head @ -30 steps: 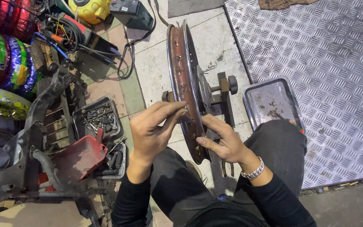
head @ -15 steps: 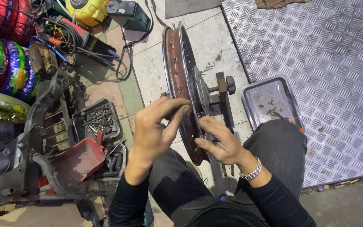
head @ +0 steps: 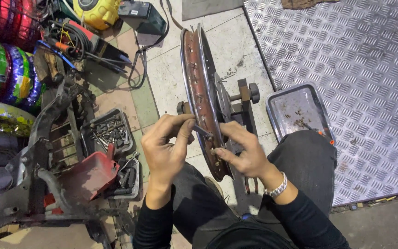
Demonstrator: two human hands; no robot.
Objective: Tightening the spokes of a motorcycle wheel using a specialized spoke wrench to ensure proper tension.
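Observation:
A rusty steel wheel rim stands upright on a truing stand on the tiled floor in front of me. My left hand pinches a small thin tool and presses its tip against the inner face of the rim. My right hand grips the near edge of the rim from the right, fingers curled over it. A silver bracelet sits on my right wrist. My knees in dark trousers lie below the wheel.
A metal tray with bits of debris rests on a diamond-plate sheet at right. Left of me are a parts tray of bolts, a red tray, a dark motorcycle frame, wrapped tyres and cables.
My left hand has shifted its fingers from lying flat on the rim to pinching the thin tool against it. My right hand has stayed on the rim's near edge.

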